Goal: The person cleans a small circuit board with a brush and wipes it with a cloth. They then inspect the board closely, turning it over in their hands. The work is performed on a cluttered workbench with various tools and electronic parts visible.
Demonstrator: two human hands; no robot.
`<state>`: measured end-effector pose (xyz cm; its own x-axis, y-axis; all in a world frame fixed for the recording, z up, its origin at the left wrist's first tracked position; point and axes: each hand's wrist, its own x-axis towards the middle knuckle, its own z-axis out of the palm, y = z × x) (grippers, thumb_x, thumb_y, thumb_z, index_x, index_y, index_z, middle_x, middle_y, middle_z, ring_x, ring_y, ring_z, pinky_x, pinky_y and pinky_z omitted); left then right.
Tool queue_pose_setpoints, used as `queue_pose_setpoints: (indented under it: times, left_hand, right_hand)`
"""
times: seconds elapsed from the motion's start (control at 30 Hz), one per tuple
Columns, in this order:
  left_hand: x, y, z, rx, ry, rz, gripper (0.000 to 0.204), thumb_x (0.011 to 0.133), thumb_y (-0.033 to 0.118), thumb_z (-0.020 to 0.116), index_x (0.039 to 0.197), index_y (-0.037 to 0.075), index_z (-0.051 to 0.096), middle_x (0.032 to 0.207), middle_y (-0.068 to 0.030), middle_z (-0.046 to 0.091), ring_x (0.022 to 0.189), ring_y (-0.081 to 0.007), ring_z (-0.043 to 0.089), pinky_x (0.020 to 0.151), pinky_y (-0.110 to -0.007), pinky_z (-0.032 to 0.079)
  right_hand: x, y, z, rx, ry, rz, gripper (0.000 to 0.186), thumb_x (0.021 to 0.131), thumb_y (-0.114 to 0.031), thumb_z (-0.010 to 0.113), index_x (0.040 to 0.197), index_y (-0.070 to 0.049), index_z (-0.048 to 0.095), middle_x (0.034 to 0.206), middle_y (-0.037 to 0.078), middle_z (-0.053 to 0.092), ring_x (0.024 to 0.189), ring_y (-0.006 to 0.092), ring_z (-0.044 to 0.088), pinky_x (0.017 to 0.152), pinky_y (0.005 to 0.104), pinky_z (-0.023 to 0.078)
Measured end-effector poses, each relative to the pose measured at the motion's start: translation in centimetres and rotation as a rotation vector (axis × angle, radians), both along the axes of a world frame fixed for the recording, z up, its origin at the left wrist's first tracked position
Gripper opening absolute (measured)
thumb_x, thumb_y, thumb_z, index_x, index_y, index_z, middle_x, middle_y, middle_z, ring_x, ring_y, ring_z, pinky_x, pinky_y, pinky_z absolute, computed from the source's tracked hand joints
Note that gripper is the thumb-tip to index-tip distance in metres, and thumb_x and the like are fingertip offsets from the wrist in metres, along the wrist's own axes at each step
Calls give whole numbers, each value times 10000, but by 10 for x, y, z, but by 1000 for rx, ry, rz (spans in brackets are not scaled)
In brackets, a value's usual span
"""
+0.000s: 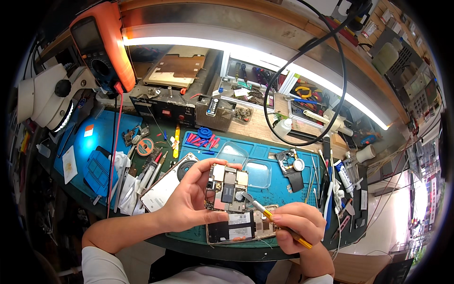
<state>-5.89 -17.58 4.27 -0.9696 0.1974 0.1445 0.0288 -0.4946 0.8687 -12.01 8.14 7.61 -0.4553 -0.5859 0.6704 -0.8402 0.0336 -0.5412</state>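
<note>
My left hand (196,196) grips a phone circuit board (228,187) by its left side, thumb below and fingers behind it, raised above the bench. In my right hand (300,226) is a thin scraper knife (264,210) with a golden handle. Its blade tip meets the right side of the board, where a small whitish-grey blob (240,195) shows. Under the board lies an opened phone housing (239,231) with a black battery in it. Behind my left hand a white phone (172,182) with a round dark camera ring lies on the mat.
Two clear plastic boxes (258,173) lie on the blue mat (279,184). Tweezers and pens (153,170) crowd the left, with an orange multimeter (101,52) and microscope (52,97) beyond. A black cable loop (266,97) hangs ahead; a tube (344,176) lies right.
</note>
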Motion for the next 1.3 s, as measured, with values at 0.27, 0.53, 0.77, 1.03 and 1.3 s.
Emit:
queue_pose_setpoints:
  times: [0.27,0.53,0.77,1.03,1.3]
  left_hand:
    - [0,0,0,-14,-2,22,902,805,19,827,1497,70,251,1535,-157,368,1402,-226,416,1116,-394,448]
    - [-1,0,-6,-37,5,48,966,770,56,870,1505,98,243,1556,-165,369,1352,-204,487,1036,-336,522]
    - [0,1,-2,-23,8,22,891,805,3,821,1492,84,261,1535,-152,375,1388,-220,431,1118,-393,428]
    - [0,1,-3,-30,22,29,902,800,4,827,1493,94,257,1549,-158,363,1381,-218,445,1087,-372,464]
    - [-2,1,-5,-56,27,42,947,776,35,860,1498,96,250,1564,-173,356,1366,-216,472,1037,-347,523]
  right_hand:
    - [2,2,1,10,2,20,224,822,-92,735,1042,-50,736,922,112,747,759,241,733,652,319,592]
    - [2,0,1,10,-8,18,200,845,-106,732,1038,-55,736,923,108,748,770,236,733,663,325,596]
    - [3,2,-1,6,-39,36,213,831,-93,745,1040,-53,735,932,116,747,788,241,737,678,331,601]
    - [1,2,-2,4,-69,68,229,820,-81,745,1045,-38,728,929,126,746,774,248,738,673,331,605]
    - [1,2,-3,-17,-87,62,214,823,-86,737,1028,-26,728,909,135,743,753,249,735,648,319,596]
